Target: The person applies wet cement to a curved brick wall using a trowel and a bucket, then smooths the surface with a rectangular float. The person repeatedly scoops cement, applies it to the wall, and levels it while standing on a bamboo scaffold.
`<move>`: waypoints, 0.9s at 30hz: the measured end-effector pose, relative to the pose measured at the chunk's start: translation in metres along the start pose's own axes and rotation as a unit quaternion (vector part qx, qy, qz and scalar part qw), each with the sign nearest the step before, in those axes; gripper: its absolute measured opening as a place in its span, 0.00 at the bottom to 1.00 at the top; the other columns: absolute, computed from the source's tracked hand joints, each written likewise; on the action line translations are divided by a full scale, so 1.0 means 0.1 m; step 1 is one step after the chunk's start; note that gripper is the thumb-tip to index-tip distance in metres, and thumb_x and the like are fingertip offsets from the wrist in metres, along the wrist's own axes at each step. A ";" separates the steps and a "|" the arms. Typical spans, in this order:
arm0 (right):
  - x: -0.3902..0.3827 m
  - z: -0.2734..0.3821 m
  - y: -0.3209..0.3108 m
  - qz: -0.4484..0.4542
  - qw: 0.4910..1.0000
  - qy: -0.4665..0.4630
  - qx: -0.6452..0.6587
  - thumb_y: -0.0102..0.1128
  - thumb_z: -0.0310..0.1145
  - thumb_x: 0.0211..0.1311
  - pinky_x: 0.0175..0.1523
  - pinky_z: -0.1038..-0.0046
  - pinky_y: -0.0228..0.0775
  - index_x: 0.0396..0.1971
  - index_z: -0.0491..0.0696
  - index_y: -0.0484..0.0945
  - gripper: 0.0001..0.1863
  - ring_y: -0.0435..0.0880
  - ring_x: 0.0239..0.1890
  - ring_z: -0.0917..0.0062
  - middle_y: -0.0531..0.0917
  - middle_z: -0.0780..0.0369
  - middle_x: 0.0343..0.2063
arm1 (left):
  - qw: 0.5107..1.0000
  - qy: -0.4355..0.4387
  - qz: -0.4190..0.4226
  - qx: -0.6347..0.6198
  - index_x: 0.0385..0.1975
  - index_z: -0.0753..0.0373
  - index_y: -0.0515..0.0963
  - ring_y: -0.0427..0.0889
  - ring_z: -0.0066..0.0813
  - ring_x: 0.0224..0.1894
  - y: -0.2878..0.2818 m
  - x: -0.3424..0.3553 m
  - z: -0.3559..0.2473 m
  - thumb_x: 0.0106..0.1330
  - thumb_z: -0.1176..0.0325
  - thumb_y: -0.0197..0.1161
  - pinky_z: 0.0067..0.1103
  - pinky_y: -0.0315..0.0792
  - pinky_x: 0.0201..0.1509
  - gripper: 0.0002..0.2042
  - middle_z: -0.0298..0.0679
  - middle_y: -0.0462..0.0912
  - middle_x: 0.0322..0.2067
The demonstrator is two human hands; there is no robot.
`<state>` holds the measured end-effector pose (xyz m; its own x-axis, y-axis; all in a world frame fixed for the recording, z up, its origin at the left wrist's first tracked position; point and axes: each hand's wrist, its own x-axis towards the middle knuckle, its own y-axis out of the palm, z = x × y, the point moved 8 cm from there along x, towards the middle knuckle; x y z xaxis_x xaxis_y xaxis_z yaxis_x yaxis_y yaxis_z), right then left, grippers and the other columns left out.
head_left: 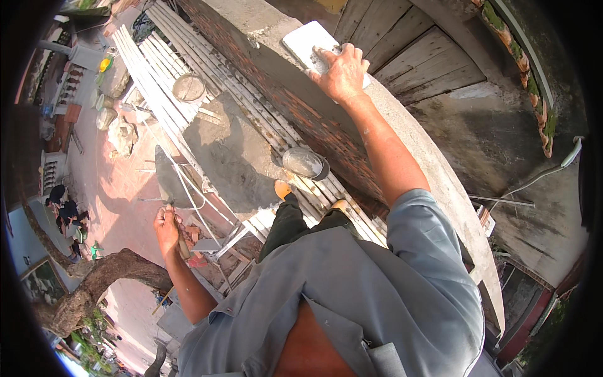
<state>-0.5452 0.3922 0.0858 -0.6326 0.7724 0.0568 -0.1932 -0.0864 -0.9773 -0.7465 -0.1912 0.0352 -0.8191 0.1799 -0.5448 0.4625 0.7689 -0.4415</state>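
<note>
My right hand [344,74] grips a white plastering float [309,39], laid on the curved top of a wall [418,129]. Its fingers are curled over the float's back, hiding the handle. Lower on the left, my left hand [166,227] is closed round the handle of a pointing trowel. The trowel's grey, mortar-smeared blade [168,177] points away from me, held out beside the platform. Grey wet mortar [229,160] is spread on the platform between my hands. A bucket [304,163] stands near my feet, against the wall side.
Long pale poles [157,78] form the platform under me, with a second bucket [188,88] farther along. Brickwork [242,60] shows on the wall's side. A thick tree trunk [103,276] crosses at lower left. Sacks [122,135] and people [66,210] are on the ground below.
</note>
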 end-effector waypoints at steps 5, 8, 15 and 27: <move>-0.85 -0.71 -0.39 -0.040 0.999 0.017 -0.012 0.77 0.55 0.53 0.61 0.56 0.59 0.58 0.64 0.86 0.31 0.68 0.58 0.59 0.73 0.53 0.52 | 0.999 0.012 0.039 -0.009 0.37 0.60 0.75 0.72 0.19 0.16 0.30 0.07 -0.26 0.80 0.56 0.55 0.19 0.65 0.18 0.13 0.31 0.75 0.21; -0.77 -1.12 -0.48 -0.009 0.989 0.144 -0.004 0.77 0.56 0.54 0.60 0.57 0.58 0.60 0.63 0.85 0.32 0.68 0.56 0.60 0.74 0.53 0.51 | 0.997 0.064 0.049 0.017 0.38 0.60 0.75 0.73 0.19 0.16 0.38 0.03 -0.45 0.79 0.58 0.55 0.19 0.66 0.17 0.12 0.32 0.75 0.21; -0.75 -0.56 -0.33 -0.042 0.998 0.013 0.034 0.77 0.56 0.51 0.60 0.56 0.60 0.58 0.66 0.86 0.32 0.68 0.55 0.59 0.72 0.54 0.48 | 0.996 0.050 0.064 0.044 0.38 0.61 0.76 0.72 0.19 0.16 0.60 0.01 -0.56 0.79 0.58 0.55 0.19 0.66 0.17 0.13 0.32 0.75 0.21; -3.61 -3.26 -1.35 -0.063 0.923 0.373 -0.063 0.75 0.56 0.55 0.68 0.48 0.60 0.63 0.68 0.82 0.34 0.70 0.63 0.53 0.72 0.48 0.58 | 0.982 0.122 0.140 0.047 0.40 0.63 0.77 0.73 0.18 0.17 1.14 -0.08 -0.86 0.79 0.56 0.54 0.17 0.67 0.19 0.15 0.32 0.75 0.22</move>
<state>-0.0466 0.3305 0.1306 0.0917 0.9939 0.0615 -0.1126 0.0717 -0.9910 -0.7159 -0.0518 0.0508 -0.7071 0.5259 -0.4727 0.7008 0.6101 -0.3696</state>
